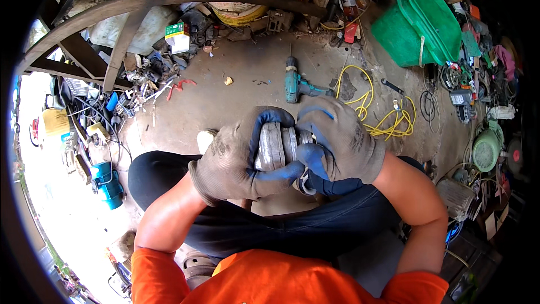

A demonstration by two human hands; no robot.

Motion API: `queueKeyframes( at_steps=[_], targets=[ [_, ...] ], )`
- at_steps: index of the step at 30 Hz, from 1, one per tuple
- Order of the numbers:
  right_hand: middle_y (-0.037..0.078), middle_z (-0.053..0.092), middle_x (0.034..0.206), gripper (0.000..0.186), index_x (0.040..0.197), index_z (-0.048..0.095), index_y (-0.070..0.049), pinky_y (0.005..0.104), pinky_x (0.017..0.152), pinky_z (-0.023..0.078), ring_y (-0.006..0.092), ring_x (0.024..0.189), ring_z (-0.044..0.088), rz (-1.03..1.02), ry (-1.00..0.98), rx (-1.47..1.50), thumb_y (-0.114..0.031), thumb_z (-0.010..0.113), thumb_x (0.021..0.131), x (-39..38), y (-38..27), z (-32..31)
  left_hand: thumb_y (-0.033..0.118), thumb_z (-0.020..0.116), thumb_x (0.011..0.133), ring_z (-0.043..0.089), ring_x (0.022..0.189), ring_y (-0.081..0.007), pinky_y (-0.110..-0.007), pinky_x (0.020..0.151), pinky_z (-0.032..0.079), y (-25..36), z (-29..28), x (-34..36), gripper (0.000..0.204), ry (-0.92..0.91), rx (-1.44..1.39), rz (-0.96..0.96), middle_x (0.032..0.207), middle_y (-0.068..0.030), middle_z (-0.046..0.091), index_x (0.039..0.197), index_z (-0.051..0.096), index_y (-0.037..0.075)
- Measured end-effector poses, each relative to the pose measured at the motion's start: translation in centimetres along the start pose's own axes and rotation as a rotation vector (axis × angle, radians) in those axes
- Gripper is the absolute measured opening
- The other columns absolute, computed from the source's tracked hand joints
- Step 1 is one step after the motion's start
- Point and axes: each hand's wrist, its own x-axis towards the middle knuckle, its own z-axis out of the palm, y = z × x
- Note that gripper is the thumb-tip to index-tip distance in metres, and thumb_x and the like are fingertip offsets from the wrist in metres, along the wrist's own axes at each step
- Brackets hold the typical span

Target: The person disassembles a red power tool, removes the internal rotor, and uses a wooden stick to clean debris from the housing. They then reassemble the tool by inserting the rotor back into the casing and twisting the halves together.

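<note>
Left grip (pixel 235 156) cups cylinder (pixel 271 149); right grip (pixel 342 139) apparently too.

In front of me spreads the grey, dirty floor (pixel 253 59). On it I see a teal power drill (pixel 292 85) lying near a loosely looped yellow cord (pixel 400 115), a dark hand tool (pixel 392 86), a red scrap (pixel 180 86) and a small yellowish bit (pixel 228 80).

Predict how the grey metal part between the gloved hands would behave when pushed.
The grey metal part would likely be stiff and heavy for its size, since it looks like thick metal. Laid on its side, it may roll, as its stepped outline seems rounded, though the left hand and right hand cover parts of it.
</note>
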Motion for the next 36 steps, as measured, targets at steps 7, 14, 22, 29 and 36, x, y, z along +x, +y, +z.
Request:
queueKeyframes(
  at_steps=[7, 14, 22, 29, 36],
  targets=[
    [0.003, 0.048, 0.053, 0.056, 0.073, 0.057, -0.002, 0.031, 0.048, 0.041, 0.0159, 0.047, 0.05, 1.007, -0.109, 0.815, -0.048, 0.044, 0.101, 0.7, -3.0, 0.1, 0.03, 0.082, 0.073, 0.069, 0.079, -0.031, -0.039, 0.07, 0.054, -1.0, 0.1, 0.4, 0.062, 0.065, 0.175, 0.162, 0.09, -0.0153, 0.067, 0.119, 0.053, 0.001],
    [0.016, 0.058, 0.076, 0.035, 0.086, 0.058, -0.001, 0.0399, 0.066, 0.048, 0.0314, 0.071, 0.061, 0.131, 0.04, 0.136, -0.036, 0.065, 0.091, 0.0, -0.7, -0.4, 0.024, 0.081, 0.075, 0.067, 0.06, -0.0236, -0.035, 0.06, 0.054, -0.8, 0.5, 0.3, 0.06, 0.02, 0.022, 0.112, 0.084, -0.0131, 0.067, 0.121, 0.05, 0.0],
    [0.016, 0.059, 0.077, 0.036, 0.089, 0.058, -0.001, 0.0439, 0.064, 0.048, 0.0358, 0.071, 0.062, 0.194, -0.126, 0.073, -0.036, 0.066, 0.09, 0.2, -1.2, -0.6, 0.024, 0.081, 0.074, 0.063, 0.049, -0.0198, -0.032, 0.052, 0.053, -0.1, 0.2, -0.1, 0.063, -0.031, -0.001, 0.013, 0.087, -0.0122, 0.067, 0.123, 0.048, 0.001],
    [0.018, 0.056, 0.068, 0.036, 0.082, 0.057, 0.0, 0.0383, 0.056, 0.045, 0.034, 0.062, 0.06, 0.407, -0.009, 0.358, -0.032, 0.06, 0.097, 0.3, -2.8, -0.3, 0.033, 0.094, 0.06, 0.061, 0.108, -0.0205, -0.035, 0.093, 0.051, -1.4, 0.1, 0.0, 0.092, -0.053, -0.275, -0.052, 0.118, -0.0122, 0.061, 0.13, 0.043, 0.001],
    [0.019, 0.054, 0.065, 0.035, 0.079, 0.055, 0.002, 0.0393, 0.057, 0.043, 0.031, 0.061, 0.057, 0.486, 0.196, 0.349, -0.028, 0.058, 0.098, -0.3, -1.9, 1.3, 0.033, 0.093, 0.062, 0.059, 0.106, -0.0169, -0.032, 0.092, 0.05, -1.7, 1.1, 1.0, 0.093, 0.099, -0.692, -0.138, 0.118, -0.009, 0.059, 0.134, 0.045, -0.001]
  ],
)
